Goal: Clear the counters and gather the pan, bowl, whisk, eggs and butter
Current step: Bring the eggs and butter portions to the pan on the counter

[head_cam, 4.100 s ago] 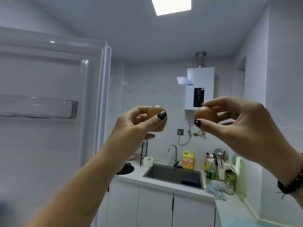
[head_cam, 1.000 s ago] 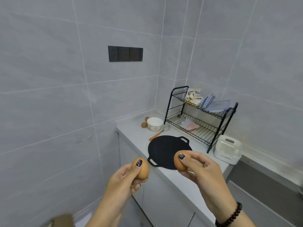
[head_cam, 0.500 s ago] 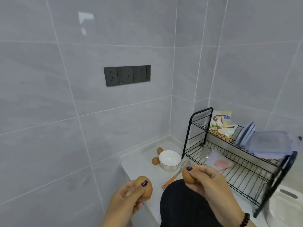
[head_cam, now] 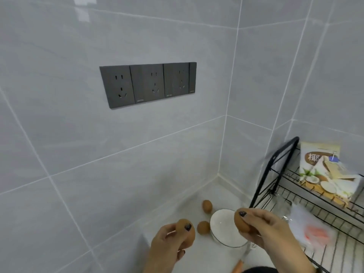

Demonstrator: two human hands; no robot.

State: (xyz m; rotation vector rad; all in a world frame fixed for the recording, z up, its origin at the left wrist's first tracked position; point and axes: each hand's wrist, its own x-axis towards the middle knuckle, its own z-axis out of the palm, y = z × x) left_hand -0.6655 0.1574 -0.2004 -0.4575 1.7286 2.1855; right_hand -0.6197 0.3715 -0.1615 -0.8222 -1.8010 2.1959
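White bowl (head_cam: 226, 231) on counter — 2 brown eggs (head_cam: 203, 227) just left.

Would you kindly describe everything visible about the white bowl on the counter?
The white bowl is round, glossy and ceramic-looking, and it stands upright on the pale counter near the wall corner. Its inside looks empty. One brown egg lies against its left side. The right hand holds another egg over its right rim, hiding part of it.

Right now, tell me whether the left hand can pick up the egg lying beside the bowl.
Probably not yet: the left hand already grips an egg. The counter egg beside the bowl lies close and unobstructed.
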